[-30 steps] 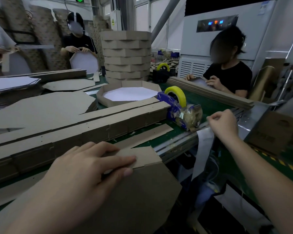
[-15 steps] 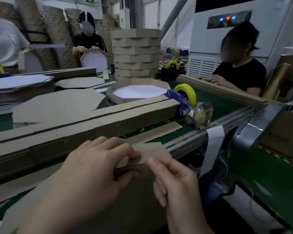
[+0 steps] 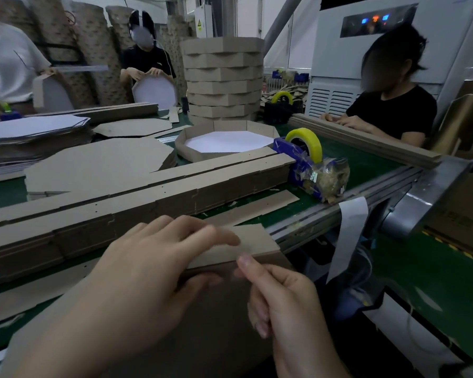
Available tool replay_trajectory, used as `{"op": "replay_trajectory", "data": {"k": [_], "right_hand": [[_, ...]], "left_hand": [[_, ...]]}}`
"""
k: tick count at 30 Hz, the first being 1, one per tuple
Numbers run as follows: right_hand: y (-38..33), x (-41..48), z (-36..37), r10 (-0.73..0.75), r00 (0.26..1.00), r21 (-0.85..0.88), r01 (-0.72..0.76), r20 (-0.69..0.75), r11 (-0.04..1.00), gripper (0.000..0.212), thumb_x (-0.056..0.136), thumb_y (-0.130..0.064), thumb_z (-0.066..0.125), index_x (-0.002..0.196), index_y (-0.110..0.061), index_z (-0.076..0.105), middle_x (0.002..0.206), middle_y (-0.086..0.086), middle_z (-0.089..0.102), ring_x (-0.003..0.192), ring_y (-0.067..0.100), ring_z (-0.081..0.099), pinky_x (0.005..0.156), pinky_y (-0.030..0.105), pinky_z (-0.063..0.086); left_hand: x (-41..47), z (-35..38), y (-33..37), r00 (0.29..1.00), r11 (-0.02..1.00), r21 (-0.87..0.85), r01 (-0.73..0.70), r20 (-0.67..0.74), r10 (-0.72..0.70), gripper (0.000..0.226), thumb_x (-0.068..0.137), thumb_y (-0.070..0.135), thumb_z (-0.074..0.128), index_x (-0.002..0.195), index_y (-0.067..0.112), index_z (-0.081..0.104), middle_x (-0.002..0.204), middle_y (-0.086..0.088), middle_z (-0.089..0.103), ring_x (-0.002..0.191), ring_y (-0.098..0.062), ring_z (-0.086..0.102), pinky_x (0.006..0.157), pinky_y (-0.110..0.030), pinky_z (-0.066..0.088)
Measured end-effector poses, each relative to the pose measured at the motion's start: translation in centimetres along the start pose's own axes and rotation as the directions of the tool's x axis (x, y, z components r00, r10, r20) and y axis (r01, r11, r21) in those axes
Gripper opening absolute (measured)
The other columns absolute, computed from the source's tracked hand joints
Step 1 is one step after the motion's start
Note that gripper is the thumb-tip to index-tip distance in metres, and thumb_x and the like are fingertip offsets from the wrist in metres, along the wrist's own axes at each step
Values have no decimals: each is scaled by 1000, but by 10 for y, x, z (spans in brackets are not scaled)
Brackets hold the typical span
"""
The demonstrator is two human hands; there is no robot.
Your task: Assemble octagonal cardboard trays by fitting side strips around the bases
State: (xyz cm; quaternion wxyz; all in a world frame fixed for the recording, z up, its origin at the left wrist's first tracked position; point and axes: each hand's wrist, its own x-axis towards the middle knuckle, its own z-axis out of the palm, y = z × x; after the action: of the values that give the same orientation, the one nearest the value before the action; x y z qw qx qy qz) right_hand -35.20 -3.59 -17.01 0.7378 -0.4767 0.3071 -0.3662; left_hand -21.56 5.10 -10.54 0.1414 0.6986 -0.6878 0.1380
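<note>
The left hand (image 3: 148,268) lay palm down, fingers spread nearly straight across the top of the side strip (image 3: 251,245) and thumb tucked under it against the base (image 3: 216,328), so that it held the strip end. The right hand (image 3: 281,301) stood just beside it, fingers curled toward the palm and thumb tip touching the strip's near edge. We could not tell whether it pinched anything. The strip end sat on the far edge of the base, at the near rim of the green conveyor belt (image 3: 366,159).

We counted two hands, one held strip, one base beneath them, one loose strip (image 3: 260,204) flat on the belt and two long bundles of side strips (image 3: 148,192) behind it. One open octagonal tray (image 3: 191,154) lay beyond the bundles, one stack of finished trays (image 3: 224,80) rose behind it, and one blue tape dispenser (image 3: 298,170) carried one yellow roll (image 3: 316,144). Three other persons worked around the belt.

Against the frame one second earlier, the right hand had left the tape dispenser and come to the strip. The left hand had stayed on the strip. Against the frame half a second earlier, both hands kept nearly the same pose
</note>
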Motion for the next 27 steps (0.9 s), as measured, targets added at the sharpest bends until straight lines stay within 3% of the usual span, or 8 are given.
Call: {"op": "replay_trajectory", "data": {"k": [5, 9, 12, 14, 20, 24, 27], "right_hand": [[-1, -1, -8, 40, 989, -81, -28, 146, 996, 39, 50, -44, 74, 74, -14, 78, 38, 2, 39, 32, 9, 29, 33, 16, 23], [-1, 1, -8, 28, 981, -98, -10, 191, 995, 39, 52, -46, 72, 77, -17, 79, 38, 1, 40, 33, 8, 30, 35, 16, 25], [0, 0, -7, 20, 974, -136, 11, 226, 991, 41, 53, -48, 71, 75, -15, 78, 37, 0, 39, 32, 8, 31, 37, 16, 26], [0, 0, -8, 6, 972, -160, 32, 233, 987, 42, 54, -50, 70, 73, -13, 77, 37, 0, 40, 33, 8, 33, 38, 17, 28], [3, 8, -30, 126, 978, -431, -43, 166, 901, 43, 71, -50, 67, 71, -8, 76, 42, 2, 47, 37, 9, 39, 40, 15, 31], [-19, 27, -60, -130, 990, -361, 102, -53, 927, 42, 68, -56, 60, 62, -16, 74, 43, 1, 44, 38, 9, 38, 40, 15, 35], [-54, 66, -92, -352, 909, -370, 255, -222, 893, 34, 87, -40, 61, 62, -21, 72, 46, -6, 48, 41, 5, 42, 44, 14, 38]], "left_hand": [[-2, -6, -4, 996, 999, -15, 37, 77, -35, 40, 85, 61, 36, 119, 57, 55, 109, 20, 58, 91, -8, 60, 67, -30, 52], [5, -7, 6, 990, 985, -97, 140, 39, -137, 43, 83, 71, 24, 102, 59, 61, 101, 26, 56, 89, -1, 54, 73, -22, 38], [13, -3, 21, 978, 982, -25, 186, -87, -187, 29, 83, 59, 45, 71, 40, 62, 81, 17, 62, 71, -12, 60, 66, -24, 34], [16, 0, 26, 972, 981, 8, 196, -138, -193, 21, 79, 50, 56, 64, 35, 58, 76, 13, 64, 64, -16, 61, 54, -17, 25], [15, 3, 17, 983, 988, 63, 139, -130, -130, 38, 83, 58, 38, 71, 35, 67, 82, 15, 68, 71, -17, 65, 46, -18, 23], [8, 6, 9, 983, 986, 124, 110, -161, -89, 25, 86, 55, 53, 79, 36, 67, 89, 13, 68, 76, -18, 66, 49, -18, 26], [6, 9, 8, 987, 986, 134, 104, -133, -86, 20, 84, 53, 57, 86, 36, 67, 91, 13, 66, 77, -18, 66, 50, -20, 31]]}}
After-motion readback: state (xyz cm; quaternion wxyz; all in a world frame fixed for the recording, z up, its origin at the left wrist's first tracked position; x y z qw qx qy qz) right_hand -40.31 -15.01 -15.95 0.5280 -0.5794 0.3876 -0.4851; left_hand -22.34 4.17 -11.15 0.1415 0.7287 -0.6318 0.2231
